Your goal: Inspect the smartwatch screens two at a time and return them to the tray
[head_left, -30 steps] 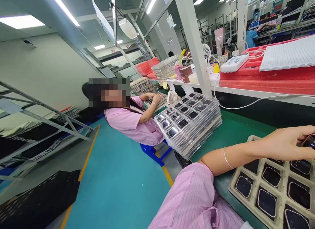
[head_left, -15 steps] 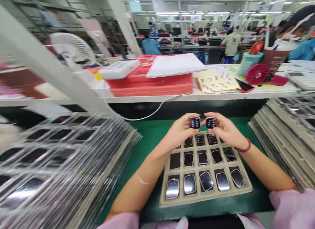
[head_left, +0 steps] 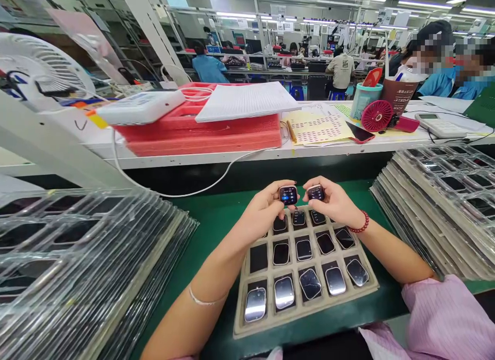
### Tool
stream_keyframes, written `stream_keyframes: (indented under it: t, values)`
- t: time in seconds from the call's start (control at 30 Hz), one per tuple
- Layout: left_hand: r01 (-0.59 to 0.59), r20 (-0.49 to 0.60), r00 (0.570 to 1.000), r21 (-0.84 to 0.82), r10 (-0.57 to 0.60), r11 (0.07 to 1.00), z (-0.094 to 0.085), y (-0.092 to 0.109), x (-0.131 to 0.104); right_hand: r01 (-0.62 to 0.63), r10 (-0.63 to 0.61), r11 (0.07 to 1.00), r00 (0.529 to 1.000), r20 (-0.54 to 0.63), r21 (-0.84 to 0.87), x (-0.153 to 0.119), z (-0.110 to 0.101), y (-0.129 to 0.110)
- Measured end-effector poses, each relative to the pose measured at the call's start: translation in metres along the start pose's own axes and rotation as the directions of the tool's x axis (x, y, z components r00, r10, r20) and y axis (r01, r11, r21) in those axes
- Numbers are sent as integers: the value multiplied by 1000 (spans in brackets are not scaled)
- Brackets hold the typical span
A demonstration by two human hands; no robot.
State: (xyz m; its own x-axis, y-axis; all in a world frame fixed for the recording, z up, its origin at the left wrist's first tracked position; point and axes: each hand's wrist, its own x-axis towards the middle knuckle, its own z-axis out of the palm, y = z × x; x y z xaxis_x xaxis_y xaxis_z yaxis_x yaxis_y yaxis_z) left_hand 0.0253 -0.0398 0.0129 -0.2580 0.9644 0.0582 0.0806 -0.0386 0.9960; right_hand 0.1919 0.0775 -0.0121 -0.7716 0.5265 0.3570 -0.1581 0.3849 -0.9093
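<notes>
Now I'm seeing the left watch (head_left: 288, 195) showing a blue patch, seemingly responding; my left hand (head_left: 265, 210) is gripping it, my right hand (head_left: 337, 202) is holding the right watch (head_left: 316, 192), both hovering near the tray's (head_left: 309, 309) far edge.

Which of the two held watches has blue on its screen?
The left-hand watch, gripped by the left hand: its dark screen shows a bright blue patch, while the right-hand watch shows only pale marks.

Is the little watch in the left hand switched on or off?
On: the watch in the left hand shows lit white and blue marks against black.
</notes>
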Motion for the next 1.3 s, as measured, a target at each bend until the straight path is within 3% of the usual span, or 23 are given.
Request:
stream_keyframes:
  t: [0.27,0.43,0.73,0.93,1.13,1.3]
  values:
    - [-64,-13,998,12,64,998,-3,-3,2,-97,79,990,983,167,106,-1,-5,-5]
    - [-78,-10,997,72,79,994,-4,-3,0,-51,33,993,987,157,109,0,-6,-4]
    - [-58,7,998,34,58,998,-3,-4,1,-16,2,996,988,155,85,-1,-5,-2]
    - [-35,6,999,-1,35,999,-5,-7,3,-139,129,983,988,91,121,0,-8,-4]
    - [-40,25,999,-64,41,997,-4,-7,3,-62,57,992,997,57,108,-2,-7,-7]
    - [-35,50,998,-77,39,996,-5,-8,3,-135,125,978,990,72,157,-3,-9,-5]
